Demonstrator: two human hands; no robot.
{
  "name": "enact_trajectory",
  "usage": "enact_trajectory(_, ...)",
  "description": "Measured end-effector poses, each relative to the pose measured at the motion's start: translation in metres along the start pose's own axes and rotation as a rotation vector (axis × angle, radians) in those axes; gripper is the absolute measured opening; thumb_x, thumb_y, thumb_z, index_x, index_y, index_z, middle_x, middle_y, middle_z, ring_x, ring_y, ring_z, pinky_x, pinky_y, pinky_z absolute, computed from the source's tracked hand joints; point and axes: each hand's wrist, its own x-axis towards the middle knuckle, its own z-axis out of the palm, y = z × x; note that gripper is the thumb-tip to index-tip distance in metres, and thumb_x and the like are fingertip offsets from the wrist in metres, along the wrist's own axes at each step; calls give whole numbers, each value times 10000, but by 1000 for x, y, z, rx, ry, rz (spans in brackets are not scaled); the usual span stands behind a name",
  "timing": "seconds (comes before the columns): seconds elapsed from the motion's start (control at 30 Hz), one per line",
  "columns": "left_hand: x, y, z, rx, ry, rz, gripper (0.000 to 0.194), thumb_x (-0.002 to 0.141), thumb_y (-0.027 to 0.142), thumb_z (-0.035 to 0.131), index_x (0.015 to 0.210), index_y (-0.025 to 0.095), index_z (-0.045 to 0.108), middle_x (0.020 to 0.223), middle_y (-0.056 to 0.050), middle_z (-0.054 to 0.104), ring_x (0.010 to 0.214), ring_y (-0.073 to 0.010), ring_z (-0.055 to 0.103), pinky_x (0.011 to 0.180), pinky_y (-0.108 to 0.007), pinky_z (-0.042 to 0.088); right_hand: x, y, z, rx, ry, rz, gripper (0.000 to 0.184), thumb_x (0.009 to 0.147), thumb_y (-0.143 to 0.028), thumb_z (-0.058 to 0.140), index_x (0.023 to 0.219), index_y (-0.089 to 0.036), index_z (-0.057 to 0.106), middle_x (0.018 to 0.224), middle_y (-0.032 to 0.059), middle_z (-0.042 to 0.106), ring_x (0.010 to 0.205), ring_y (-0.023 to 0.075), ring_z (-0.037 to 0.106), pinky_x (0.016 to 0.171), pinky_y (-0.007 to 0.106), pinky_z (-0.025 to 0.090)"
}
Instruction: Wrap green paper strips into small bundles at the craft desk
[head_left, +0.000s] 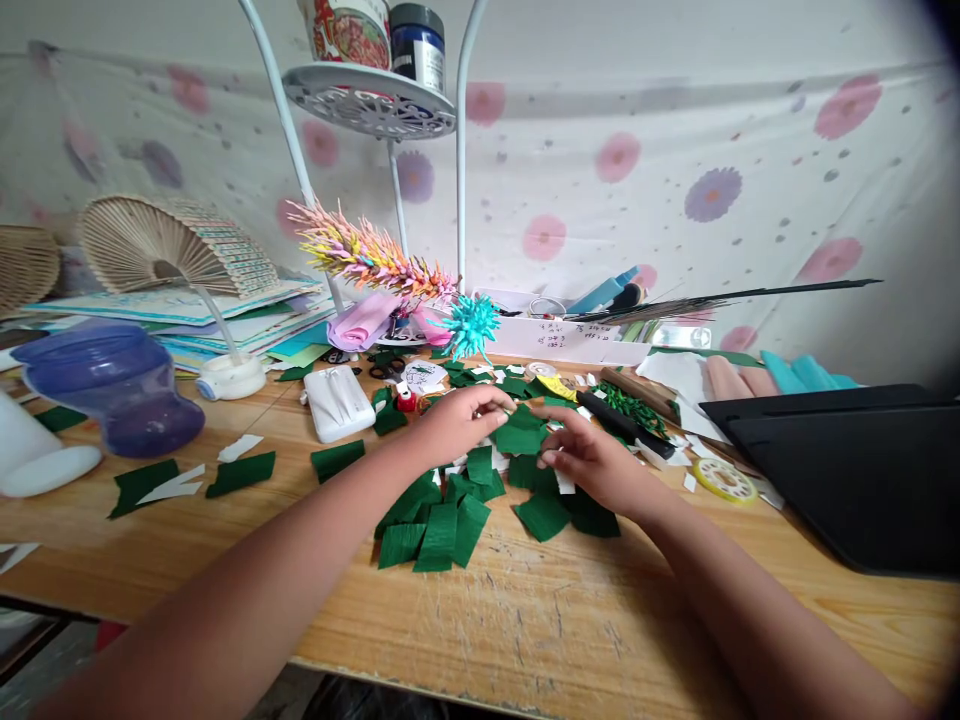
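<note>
A piece of green crepe paper point(521, 432) is between my two hands, above a scatter of similar pieces. My left hand point(463, 418) is closed, its fingertips pinching the upper left edge of that piece. On the other side, my right hand point(592, 458) curls its fingers at the right edge, index finger reaching toward the left fingertips. Something tiny and pale shows between the fingertips, too small to name. Below the hands, cut green crepe paper pieces point(435, 535) overlap on the wooden table point(525, 620).
At left stand a blue translucent container point(142, 400) and a small lamp point(229, 375). A white box point(339, 402) lies behind my left forearm. To the right are a yellow-handled tool point(559, 388), a tape roll point(724, 480) and a black panel point(847, 480). A white rack point(375, 100) rises behind.
</note>
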Motion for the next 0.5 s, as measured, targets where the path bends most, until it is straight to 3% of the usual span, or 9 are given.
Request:
enact_trajectory(0.17, 5, -15, -14, 25, 129, -114, 211, 760, 280, 398, 846, 160, 549, 662, 6, 531, 601, -115, 499, 540, -217, 400, 0, 4, -10, -212, 125, 95, 305, 803, -281, 366, 1101, -231, 407, 545, -44, 469, 490, 106, 434, 458, 205, 334)
enact_trajectory(0.4, 6, -19, -9, -171, 60, -106, 128, 746, 265, 413, 690, 159, 457, 532, 48, 466, 507, -88, 477, 524, -208, 401, -1, 3, -17, -350, 287, 107, 324, 823, -397, 298, 916, -185, 525, 736, 24, 557, 688, 155, 513, 616, 259, 403)
enact_trajectory(0.5, 6, -20, -8, -182, 34, -129, 163, 741, 290, 429, 661, 153, 468, 549, 33, 500, 532, -97, 507, 554, -226, 423, -2, 5, -23, -383, 296, 160, 324, 791, -428, 356, 982, -203, 489, 676, -3, 535, 617, 140, 508, 545, 234, 392)
